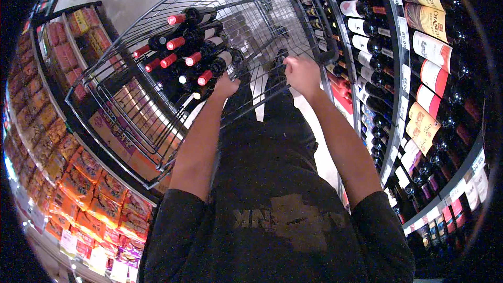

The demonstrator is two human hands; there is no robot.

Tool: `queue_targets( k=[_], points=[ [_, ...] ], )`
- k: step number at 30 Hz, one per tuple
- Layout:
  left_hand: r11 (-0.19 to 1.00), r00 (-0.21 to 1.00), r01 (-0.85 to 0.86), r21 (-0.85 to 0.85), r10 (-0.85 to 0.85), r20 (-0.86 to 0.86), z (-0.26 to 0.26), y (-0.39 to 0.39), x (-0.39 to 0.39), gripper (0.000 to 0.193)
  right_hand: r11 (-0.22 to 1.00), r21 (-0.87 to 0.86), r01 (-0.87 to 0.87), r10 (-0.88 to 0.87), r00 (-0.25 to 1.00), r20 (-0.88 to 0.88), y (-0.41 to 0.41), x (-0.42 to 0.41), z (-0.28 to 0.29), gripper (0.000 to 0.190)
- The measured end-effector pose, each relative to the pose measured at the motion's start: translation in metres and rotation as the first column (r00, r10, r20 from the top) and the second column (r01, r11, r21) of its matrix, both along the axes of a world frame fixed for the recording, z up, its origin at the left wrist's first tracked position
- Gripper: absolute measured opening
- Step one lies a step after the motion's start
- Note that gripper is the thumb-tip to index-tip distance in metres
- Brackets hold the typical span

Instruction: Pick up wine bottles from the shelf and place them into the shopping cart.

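Note:
Before me stands a black wire shopping cart (251, 104). Wine bottles (208, 47) lie stacked in it, several with red capped necks pointing towards me. My left hand (227, 86) is at the near right side of this stack, its fingers curled down beside a red-capped bottle (205, 78). What those fingers grip, if anything, is hidden. My right hand (302, 71) is closed over the near rim of the cart, to the right of the bottles. Below the wires, my dark-trousered legs (271, 98) show against the floor.
On the right, tall shelves (404, 70) hold rows of wine bottles (357, 25) lying on their sides, with price tags along the edges. To the left, a shelf carries orange and red food packets (90, 188). A printed cardboard carton (118, 125) shows beneath the cart's wires.

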State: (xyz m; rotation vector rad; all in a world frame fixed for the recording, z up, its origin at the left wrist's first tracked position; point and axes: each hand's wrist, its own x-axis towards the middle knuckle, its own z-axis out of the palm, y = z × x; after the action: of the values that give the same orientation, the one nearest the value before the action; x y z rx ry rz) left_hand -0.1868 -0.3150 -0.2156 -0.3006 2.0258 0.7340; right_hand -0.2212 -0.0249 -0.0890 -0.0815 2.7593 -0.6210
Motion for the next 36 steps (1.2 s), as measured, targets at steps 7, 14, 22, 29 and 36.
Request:
queue_targets(
  k=[7, 14, 22, 29, 36],
  points=[
    [0.985, 0.993, 0.091, -0.146, -0.101, -0.060, -0.009, -0.007, 0.014, 0.081, 1.000, 0.017, -0.020, 0.020, 1.000, 0.010, -0.006, -0.001, -0.002, 0.016],
    [0.937, 0.944, 0.330, -0.117, -0.325, 0.054, 0.026, -0.001, -0.009, 0.056, 0.997, -0.061, 0.051, -0.055, 0.996, -0.064, 0.005, 0.007, -0.004, 0.015],
    [0.958, 0.959, 0.271, -0.089, -0.276, -0.055, 0.038, -0.015, -0.002, 0.045, 0.982, -0.189, 0.013, -0.043, 0.987, -0.156, 0.008, 0.017, -0.034, 0.012],
    [0.941, 0.964, 0.244, 0.234, -0.261, 0.046, 0.151, 0.039, -0.015, 0.096, 0.990, -0.033, -0.138, 0.137, 0.990, -0.040, 0.017, 0.022, 0.037, 0.028],
    [0.836, 0.846, 0.509, 0.206, -0.441, -0.298, 0.092, 0.021, 0.046, 0.036, 0.953, -0.015, -0.303, 0.291, 0.928, -0.234, 0.044, 0.062, 0.032, 0.036]
  ],
)
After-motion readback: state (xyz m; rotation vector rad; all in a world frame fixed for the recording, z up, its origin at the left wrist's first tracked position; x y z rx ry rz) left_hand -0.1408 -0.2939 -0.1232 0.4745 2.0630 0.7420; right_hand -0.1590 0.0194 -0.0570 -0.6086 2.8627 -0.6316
